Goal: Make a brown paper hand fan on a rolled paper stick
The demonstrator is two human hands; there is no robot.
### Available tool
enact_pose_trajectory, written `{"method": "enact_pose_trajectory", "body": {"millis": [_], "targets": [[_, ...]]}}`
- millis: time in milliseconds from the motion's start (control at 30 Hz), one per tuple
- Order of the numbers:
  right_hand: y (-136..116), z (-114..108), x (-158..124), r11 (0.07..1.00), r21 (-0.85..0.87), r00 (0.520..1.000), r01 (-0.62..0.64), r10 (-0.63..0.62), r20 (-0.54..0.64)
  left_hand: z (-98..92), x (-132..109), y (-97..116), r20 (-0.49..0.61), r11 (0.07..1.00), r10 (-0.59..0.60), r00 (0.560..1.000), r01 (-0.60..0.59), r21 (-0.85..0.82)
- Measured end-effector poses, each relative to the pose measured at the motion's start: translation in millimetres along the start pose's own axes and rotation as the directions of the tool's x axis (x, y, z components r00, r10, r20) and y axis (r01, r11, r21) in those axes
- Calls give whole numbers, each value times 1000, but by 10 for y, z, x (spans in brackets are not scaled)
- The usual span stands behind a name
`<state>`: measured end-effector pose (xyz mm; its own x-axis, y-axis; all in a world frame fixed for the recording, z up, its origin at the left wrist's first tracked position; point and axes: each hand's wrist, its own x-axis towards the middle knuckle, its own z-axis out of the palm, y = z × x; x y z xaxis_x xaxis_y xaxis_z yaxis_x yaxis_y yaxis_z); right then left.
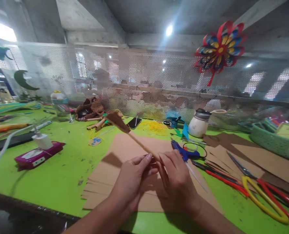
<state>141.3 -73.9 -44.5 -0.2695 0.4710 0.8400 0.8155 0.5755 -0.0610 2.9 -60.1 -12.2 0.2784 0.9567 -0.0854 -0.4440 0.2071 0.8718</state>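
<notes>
Both hands grip a thin rolled brown paper stick [139, 142] with a flared dark-brown paper piece [118, 122] at its far end. It slants up and away to the left. My left hand [132, 178] pinches the near part of the stick between thumb and fingers. Beside it, my right hand [177, 174] has its fingers closed round the near end. Beneath both hands lies a stack of tan paper sheets [102, 169], cut into strips at the left. A blue glue gun [183, 150] rests just past my right hand.
On the right lie yellow-and-red scissors [258, 185], red-handled pliers [222, 177] and a green basket [276, 139]. A white jug [199, 123] and a phone [134, 122] stand farther back. At left are a purple power strip [39, 155] and a white cable [3, 146].
</notes>
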Motion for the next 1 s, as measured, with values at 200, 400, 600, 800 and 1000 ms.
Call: {"method": "enact_pose_trajectory", "body": {"millis": [200,400,600,800,1000], "targets": [[4,16,4,996,-66,996,57,-61,-58,75,32,-7,34,997,33,999,-31,-74],[19,17,53,1000,-14,992,6,-7,-123,82,156,51,136,995,33,990,-20,-96],[49,24,86,997,46,981,-59,66,-180,105,261,160,237,1000,28,971,-25,-18],[26,34,89,972,170,967,-164,193,-169,85,354,175,310,1000,14,951,-15,1],[-9,42,74,942,271,959,-197,243,-148,-12,426,119,298,994,-36,954,64,-84]]}}
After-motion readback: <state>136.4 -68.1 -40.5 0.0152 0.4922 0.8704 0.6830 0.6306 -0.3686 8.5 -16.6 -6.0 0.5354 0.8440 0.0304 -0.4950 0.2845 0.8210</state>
